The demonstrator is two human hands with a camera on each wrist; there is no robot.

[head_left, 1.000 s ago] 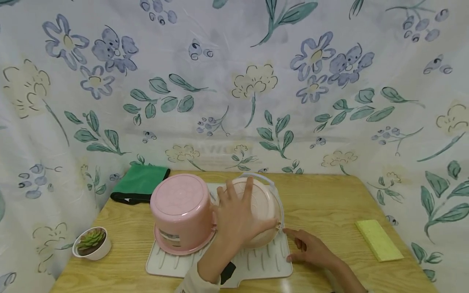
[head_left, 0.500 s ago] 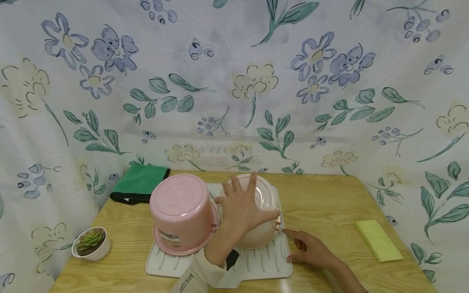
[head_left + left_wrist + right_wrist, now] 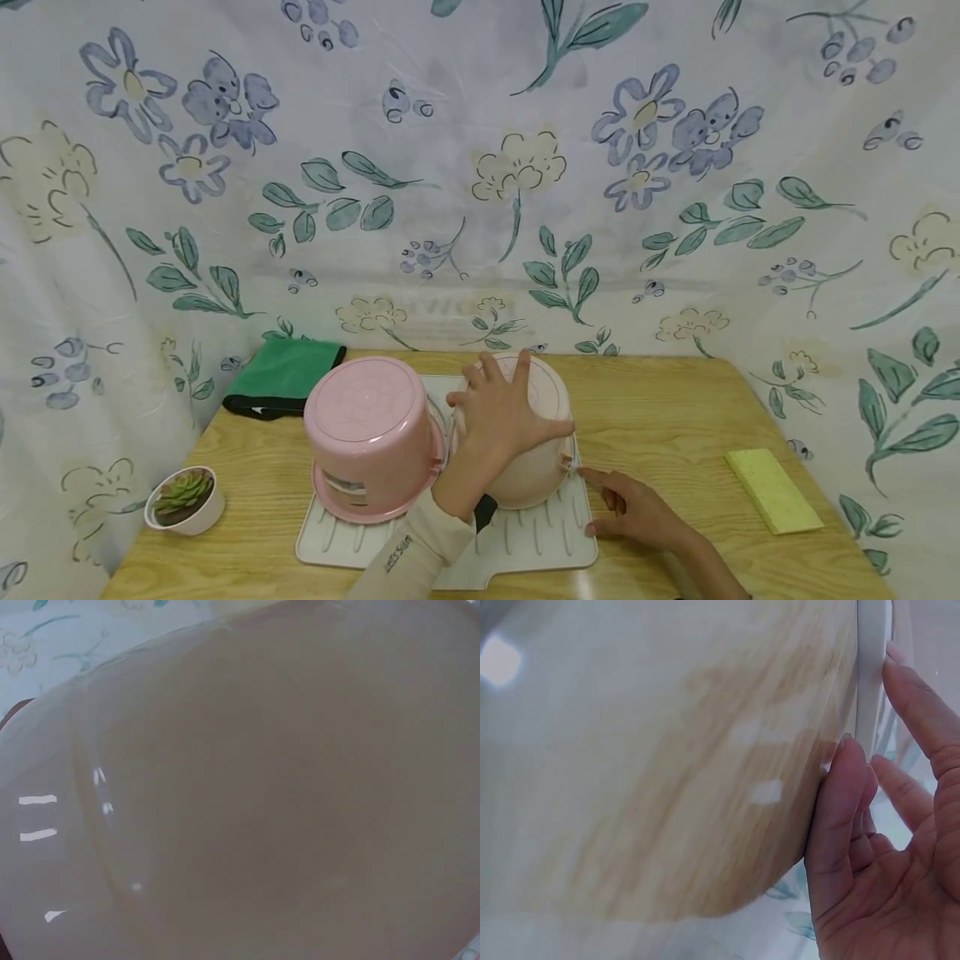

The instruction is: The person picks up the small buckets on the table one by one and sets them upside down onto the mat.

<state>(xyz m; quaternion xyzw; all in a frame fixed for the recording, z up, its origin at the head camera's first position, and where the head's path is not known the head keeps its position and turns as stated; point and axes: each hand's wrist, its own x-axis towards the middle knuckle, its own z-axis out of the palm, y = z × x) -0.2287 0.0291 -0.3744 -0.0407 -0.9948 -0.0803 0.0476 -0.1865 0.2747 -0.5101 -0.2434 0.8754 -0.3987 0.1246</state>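
A beige plastic bucket (image 3: 551, 396) stands upside down on a white ribbed drying mat (image 3: 540, 542). My left hand (image 3: 498, 412) lies across its base and near side with fingers and thumb spread wide. In the left wrist view the bucket's glossy wall (image 3: 262, 787) fills nearly everything. Close to the left, a pink bucket (image 3: 367, 433) also sits inverted on the mat. At the mat's right edge is my right hand (image 3: 637, 508), its index finger straight and thumb touching the edge. The right wrist view shows those fingertips against the mat's rim (image 3: 871, 675).
A green cloth (image 3: 288, 371) with black trim lies behind the pink bucket. At the left stands a small potted succulent (image 3: 187, 500). A yellow sponge cloth (image 3: 774, 492) lies on the wooden table (image 3: 660, 408) at right, and a floral curtain (image 3: 450, 208) hangs behind.
The beige bucket's pale handle, seen arching at its back right a second ago, is out of sight. My left hand has shifted slightly right. The right hand has stayed put.
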